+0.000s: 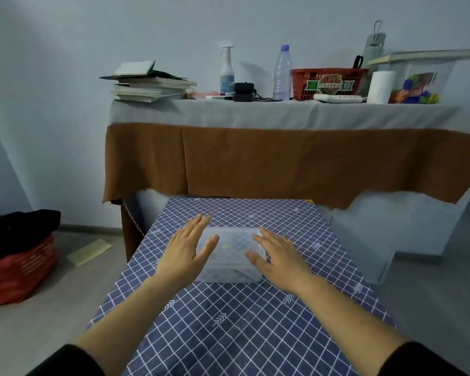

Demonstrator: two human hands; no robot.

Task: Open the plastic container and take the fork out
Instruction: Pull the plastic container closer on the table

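Observation:
A clear plastic container [232,249] with its lid on sits in the middle of the small table covered by a blue checked cloth [228,321]. My left hand [186,246] hovers at its left side with fingers spread, thumb over the lid. At the right side is my right hand [277,256], also spread, with fingertips over the lid's right edge. Neither hand grips anything. A small yellowish spot shows through the lid; the fork itself cannot be made out.
Behind stands a higher table draped in grey and brown cloth [282,158], carrying stacked books [149,86], a spray bottle [227,67], a water bottle [282,74], a red basket [327,84] and a paper roll [381,86]. A red and black bag [19,256] lies on the floor at left.

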